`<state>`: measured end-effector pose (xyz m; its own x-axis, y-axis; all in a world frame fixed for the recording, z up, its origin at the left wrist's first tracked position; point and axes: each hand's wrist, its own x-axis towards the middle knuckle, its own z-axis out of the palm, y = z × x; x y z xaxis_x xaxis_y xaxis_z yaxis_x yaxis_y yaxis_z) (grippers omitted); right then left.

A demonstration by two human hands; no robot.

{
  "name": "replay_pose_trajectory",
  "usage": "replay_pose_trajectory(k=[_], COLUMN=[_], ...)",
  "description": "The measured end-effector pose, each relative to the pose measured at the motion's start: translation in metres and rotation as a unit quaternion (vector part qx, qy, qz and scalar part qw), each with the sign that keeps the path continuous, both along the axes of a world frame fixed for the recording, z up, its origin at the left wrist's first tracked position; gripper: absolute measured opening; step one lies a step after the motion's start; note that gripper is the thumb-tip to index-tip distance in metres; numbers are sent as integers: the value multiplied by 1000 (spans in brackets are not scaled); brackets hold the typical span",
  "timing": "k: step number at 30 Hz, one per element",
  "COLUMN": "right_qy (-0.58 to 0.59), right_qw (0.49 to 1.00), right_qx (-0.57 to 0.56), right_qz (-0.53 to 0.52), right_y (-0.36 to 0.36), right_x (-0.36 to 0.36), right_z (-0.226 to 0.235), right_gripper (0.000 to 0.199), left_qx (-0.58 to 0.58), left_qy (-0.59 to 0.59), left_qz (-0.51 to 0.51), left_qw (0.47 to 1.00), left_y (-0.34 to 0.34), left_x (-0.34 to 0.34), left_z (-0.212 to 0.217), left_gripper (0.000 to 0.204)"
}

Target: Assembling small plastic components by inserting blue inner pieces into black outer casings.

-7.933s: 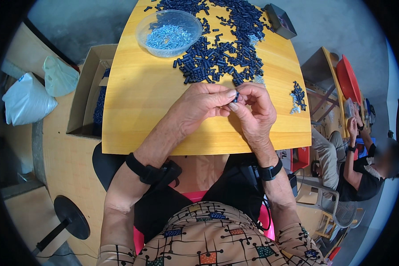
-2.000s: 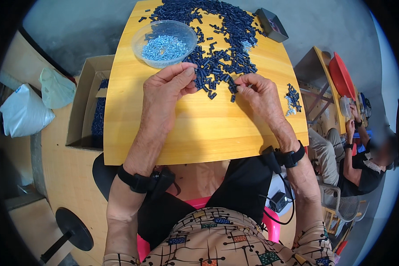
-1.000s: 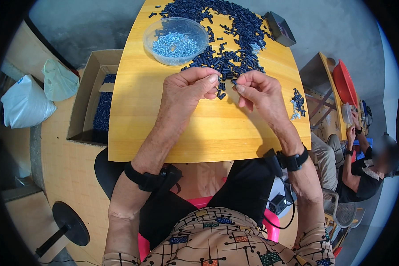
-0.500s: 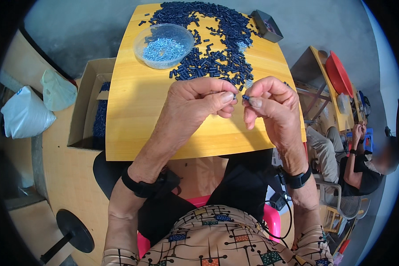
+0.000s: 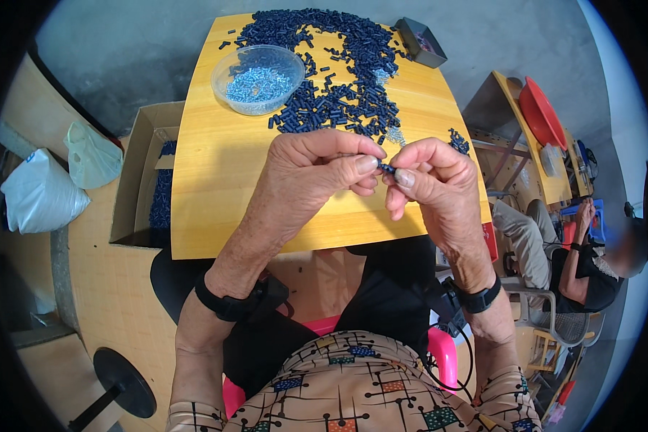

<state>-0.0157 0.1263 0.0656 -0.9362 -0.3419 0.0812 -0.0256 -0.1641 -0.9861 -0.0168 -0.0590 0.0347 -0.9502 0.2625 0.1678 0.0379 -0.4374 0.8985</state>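
Over the near half of the yellow table, both of my hands meet fingertip to fingertip. My right hand (image 5: 443,180) pinches a small dark blue cylinder (image 5: 387,168) between thumb and finger. Thumb and forefinger of my left hand (image 5: 306,173) are pressed together at its other end, and what they grip is mostly hidden. Beyond the hands lies a spread of loose dark blue cylinders (image 5: 331,104) of the same look. A clear round tub (image 5: 294,81) with many small shiny silvery pieces stands left of them.
The yellow tabletop (image 5: 216,194) also bears a dark open box (image 5: 421,43) at its far right corner. A cardboard box (image 5: 133,173) with dark pieces stands at left, near white bags (image 5: 43,191). A seated person (image 5: 583,281) works at right, near a red basin (image 5: 542,111).
The gap between my fingertips has closed: my right hand has moved left, bringing the dark blue cylinder against my left fingertips. The view has shifted slightly.
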Motion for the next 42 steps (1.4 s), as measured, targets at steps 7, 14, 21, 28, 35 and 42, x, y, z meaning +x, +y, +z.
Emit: replay_pose_trajectory(k=[7, 14, 21, 28, 35, 42], right_qy=[0, 12, 8, -15, -46, -75], right_qw=[1000, 999, 998, 999, 998, 990], right_qx=[8, 43, 58, 43, -12, -102], right_qz=[-13, -23, 4, 19, 41, 66], right_y=[1, 3, 9, 13, 14, 12], right_x=[4, 4, -3, -6, -9, -9], right_z=[-4, -5, -11, -18, -23, -32], right_gripper=[10, 10, 10, 15, 17, 29], left_qx=[-31, -55, -63, -65, -39, -32], left_qy=[25, 29, 7, 20, 15, 46], left_qz=[16, 12, -3, -12, -27, -23], left_qw=[999, 998, 998, 998, 999, 998], left_y=[2, 3, 3, 6, 11, 13], left_x=[3, 3, 3, 3, 5, 7], left_z=[0, -1, 0, -5, -6, -5], left_gripper=[12, 10, 10, 9, 11, 16])
